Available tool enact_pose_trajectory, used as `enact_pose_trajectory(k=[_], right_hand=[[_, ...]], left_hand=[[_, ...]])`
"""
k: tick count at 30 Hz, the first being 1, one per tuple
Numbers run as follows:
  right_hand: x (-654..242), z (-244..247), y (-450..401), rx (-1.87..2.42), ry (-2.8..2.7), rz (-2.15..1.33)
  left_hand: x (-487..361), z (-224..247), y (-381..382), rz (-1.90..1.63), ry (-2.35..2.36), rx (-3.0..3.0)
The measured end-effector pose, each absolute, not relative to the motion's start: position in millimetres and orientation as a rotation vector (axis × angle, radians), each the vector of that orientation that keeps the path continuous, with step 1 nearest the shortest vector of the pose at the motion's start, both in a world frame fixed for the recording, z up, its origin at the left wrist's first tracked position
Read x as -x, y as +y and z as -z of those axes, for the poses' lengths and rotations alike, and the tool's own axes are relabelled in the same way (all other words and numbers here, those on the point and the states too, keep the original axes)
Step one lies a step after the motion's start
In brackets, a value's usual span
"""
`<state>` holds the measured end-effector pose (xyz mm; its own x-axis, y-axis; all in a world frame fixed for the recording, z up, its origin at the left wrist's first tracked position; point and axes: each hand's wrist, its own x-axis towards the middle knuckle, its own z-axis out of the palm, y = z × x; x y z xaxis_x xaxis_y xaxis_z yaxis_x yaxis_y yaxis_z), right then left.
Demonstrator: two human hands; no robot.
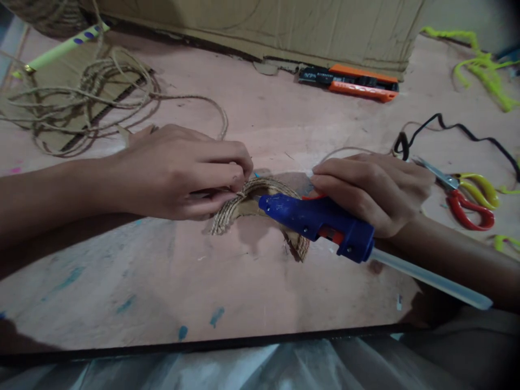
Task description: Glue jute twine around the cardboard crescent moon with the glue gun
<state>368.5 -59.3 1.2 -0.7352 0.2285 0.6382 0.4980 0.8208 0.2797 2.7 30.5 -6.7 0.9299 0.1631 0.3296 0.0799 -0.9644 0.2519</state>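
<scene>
My right hand (374,187) is wrapped round a blue hot glue gun (317,219), whose tip points left. A translucent glue stick (434,279) juts from the gun's back end. The nozzle touches or hovers just over an arch-shaped cardboard piece (252,207); I cannot tell which. Rows of twine (225,216) run along the curved outer band of that piece. My left hand (190,173) is closed at the arch's upper left, with thumb and fingers pinching the twine there. Its fingertips partly hide the strand.
Loose coils of twine (87,97) lie over a cardboard scrap at the upper left, near a pale green stick (65,50). An orange and black box cutter (349,82) rests before a large cardboard sheet (325,32). Scissors (471,197), a black cord and yellow yarn (483,70) are at right.
</scene>
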Motion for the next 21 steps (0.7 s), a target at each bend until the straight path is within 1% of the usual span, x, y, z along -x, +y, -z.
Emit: enact_pose_trajectory(k=[3, 9, 14, 21], right_hand=[[-365, 6, -61, 0.564, -2.319, 0.614], [-368, 12, -63, 0.599, -2.37, 0.699], [-371, 12, -60, 0.575, -2.346, 0.592], [-368, 13, -60, 0.581, -2.303, 0.648]], left_hand=[[-4, 7, 30, -0.539, 0.174, -2.847], [-4, 4, 31, -0.521, 0.148, -2.869], [-3, 3, 30, -0.521, 0.149, -2.87], [-5, 1, 30, -0.49, 0.167, -2.867]])
